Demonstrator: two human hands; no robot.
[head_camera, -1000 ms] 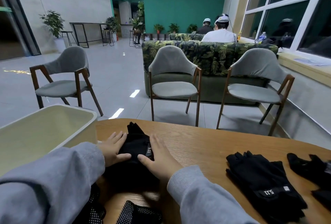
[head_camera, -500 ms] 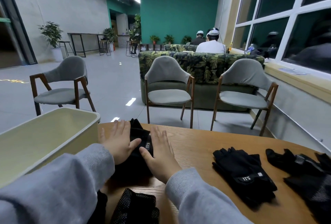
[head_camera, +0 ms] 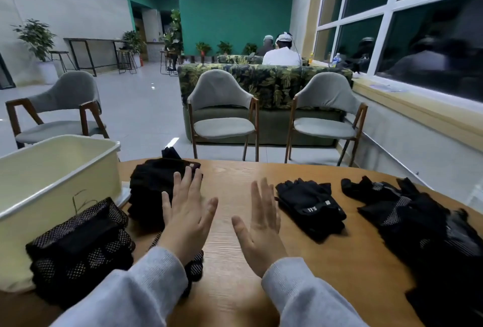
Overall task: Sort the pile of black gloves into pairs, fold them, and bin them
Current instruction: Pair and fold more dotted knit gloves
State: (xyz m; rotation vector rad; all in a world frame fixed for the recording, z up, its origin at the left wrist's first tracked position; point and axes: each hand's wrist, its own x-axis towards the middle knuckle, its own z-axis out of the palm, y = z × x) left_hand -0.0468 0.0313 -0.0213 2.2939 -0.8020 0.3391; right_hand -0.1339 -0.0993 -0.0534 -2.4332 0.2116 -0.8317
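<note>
A folded bundle of black gloves [head_camera: 151,185] lies on the wooden table [head_camera: 326,269] beside the cream bin [head_camera: 52,183]. My left hand [head_camera: 187,214] hovers flat with straight fingers over the bundle's right edge and holds nothing. My right hand [head_camera: 260,224] is spread over bare table, empty. A black glove pair with a white label [head_camera: 311,205] lies just right of it. A loose pile of black gloves [head_camera: 423,227] fills the right side. Dotted mesh-palm gloves [head_camera: 78,243] sit stacked at the near left against the bin.
Three grey chairs [head_camera: 222,107] and a leaf-print sofa [head_camera: 264,83] stand beyond the table's far edge. Two people sit behind the sofa with their backs to me. Windows run along the right wall.
Both hands have lifted off the folded black bundle and moved right and toward me. The bundle stays by the bin. The view has shifted, showing more of the table.
</note>
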